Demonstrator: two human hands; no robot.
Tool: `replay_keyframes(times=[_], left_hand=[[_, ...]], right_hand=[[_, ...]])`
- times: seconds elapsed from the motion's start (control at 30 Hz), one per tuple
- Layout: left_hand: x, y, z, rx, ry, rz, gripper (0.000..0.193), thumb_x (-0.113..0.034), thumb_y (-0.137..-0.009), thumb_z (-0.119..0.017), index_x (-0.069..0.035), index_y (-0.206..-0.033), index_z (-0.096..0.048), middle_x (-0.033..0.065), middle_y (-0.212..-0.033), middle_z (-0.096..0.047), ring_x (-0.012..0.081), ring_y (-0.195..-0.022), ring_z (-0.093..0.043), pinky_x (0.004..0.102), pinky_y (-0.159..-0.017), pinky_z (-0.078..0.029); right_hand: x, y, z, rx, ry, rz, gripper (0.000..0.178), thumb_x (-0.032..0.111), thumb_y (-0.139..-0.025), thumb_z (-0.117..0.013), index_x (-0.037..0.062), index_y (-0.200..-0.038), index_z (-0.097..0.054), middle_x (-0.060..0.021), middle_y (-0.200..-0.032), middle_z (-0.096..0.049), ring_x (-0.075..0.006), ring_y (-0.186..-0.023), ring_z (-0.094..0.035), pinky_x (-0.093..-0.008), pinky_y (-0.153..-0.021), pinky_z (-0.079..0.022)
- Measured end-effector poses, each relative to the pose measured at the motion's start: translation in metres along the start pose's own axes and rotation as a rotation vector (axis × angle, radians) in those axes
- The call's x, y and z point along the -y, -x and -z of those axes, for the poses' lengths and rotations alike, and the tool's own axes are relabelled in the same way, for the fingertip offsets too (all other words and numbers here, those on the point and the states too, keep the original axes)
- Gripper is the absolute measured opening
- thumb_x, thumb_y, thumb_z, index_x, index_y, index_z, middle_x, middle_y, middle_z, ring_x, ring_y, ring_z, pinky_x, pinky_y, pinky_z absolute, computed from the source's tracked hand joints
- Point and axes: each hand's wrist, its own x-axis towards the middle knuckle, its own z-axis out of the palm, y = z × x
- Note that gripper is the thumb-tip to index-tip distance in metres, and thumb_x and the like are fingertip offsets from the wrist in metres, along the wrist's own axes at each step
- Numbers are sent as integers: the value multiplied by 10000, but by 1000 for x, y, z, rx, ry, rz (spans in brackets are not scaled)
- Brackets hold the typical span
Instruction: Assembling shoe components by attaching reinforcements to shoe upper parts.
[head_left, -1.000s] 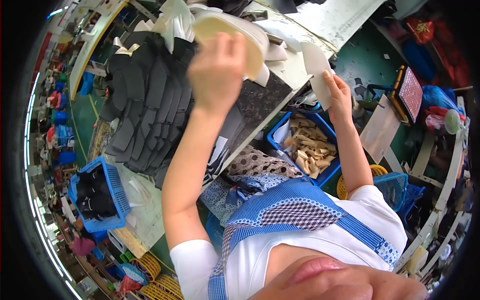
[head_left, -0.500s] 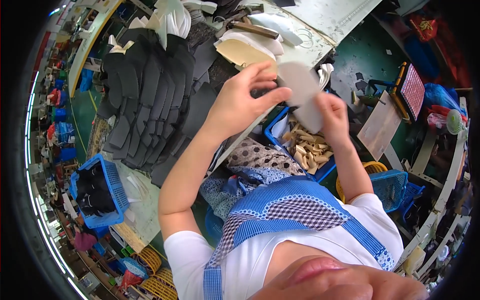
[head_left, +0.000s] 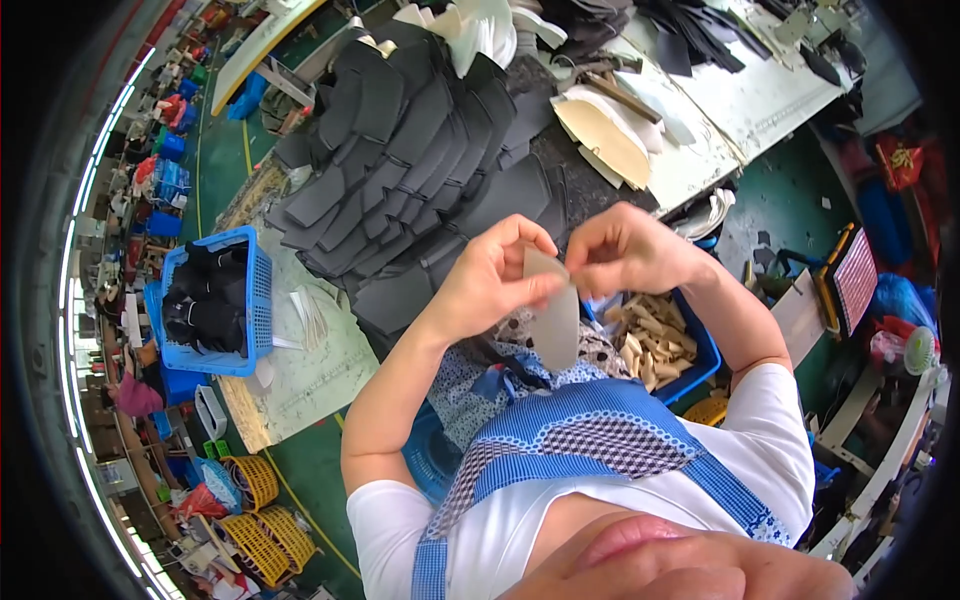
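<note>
Both my hands are raised in front of the apron. My left hand (head_left: 500,278) is closed, thumb and fingers pinching a thin, flat grey-beige piece (head_left: 556,325) with a rounded end that hangs down over my lap. My right hand (head_left: 632,250) is closed too, its thumb and fingertips pinched at the edge of the same piece, near the left thumb. The fingers partly cover the piece's upper part. Just beyond the hands, on the worktable, lies a large spread of overlapping dark grey curved pieces (head_left: 400,170).
Below my right hand is a blue bin (head_left: 705,352) of tan scraps. A blue basket (head_left: 262,300) with black pieces stands at the table's left. Cream oval pieces (head_left: 605,140) and a brown bar (head_left: 632,97) lie at the back. Yellow baskets (head_left: 265,545) sit on the floor.
My view has swung, so the table sits further right. The grey-beige piece, broad and blurred before, now hangs narrower and lower. My right hand has moved from its side up to its edge.
</note>
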Motion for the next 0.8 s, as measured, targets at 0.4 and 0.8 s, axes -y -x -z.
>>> replay_keyframes(times=[0.4, 0.8], left_hand=[[-21, 61, 10, -60, -1236, -1074, 186, -39, -709, -762, -65, -847, -640, 57, -1116, -663, 237, -980, -629, 354, -857, -517], [72, 158, 17, -331, 225, 64, 305, -135, -938, -645, -126, -841, -357, -17, -845, -559, 39, -764, -427, 203, -685, -358]], right_hand=[[-44, -32, -65, 34, -628, 108, 163, 159, -810, -602, 13, -754, -649, -44, -611, -623, -95, -453, -553, -201, -420, -425], [-127, 70, -11, -509, 209, -433, 572, 532, -864, -678, -19, -1016, -710, -81, -858, -700, -177, -824, -664, -330, -748, -527]])
